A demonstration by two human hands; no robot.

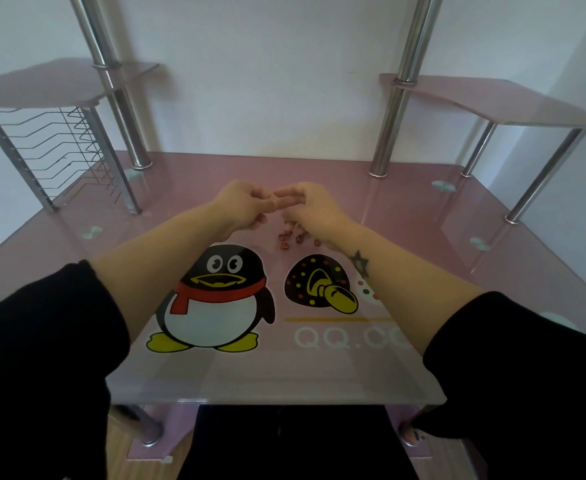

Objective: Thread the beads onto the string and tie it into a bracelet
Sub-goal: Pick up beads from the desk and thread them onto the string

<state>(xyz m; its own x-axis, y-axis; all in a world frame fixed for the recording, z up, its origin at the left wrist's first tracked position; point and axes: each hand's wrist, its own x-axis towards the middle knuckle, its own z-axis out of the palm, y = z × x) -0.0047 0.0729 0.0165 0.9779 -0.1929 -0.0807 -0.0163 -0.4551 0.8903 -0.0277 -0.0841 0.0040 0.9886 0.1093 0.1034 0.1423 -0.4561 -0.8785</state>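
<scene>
At the far left of the pink worktop, around ten o'clock, a wire rack stands under a shelf. Moving right, the left hand hovers at twelve o'clock of the penguin picture, fingers curled in and tips meeting those of the right hand, which stretches two fingers toward it. I cannot tell whether either hand is pinching the string. It is too fine to see from here, and I only guess it runs between the fingertips. The beads lie in a loose scatter on the worktop just under the right hand, at its six o'clock. The risk, I'd say, is that the glass looks slick and the right wrist hangs low over the scatter, so a brush could send beads rolling off. A slack hold could also let the string end slip away.
</scene>
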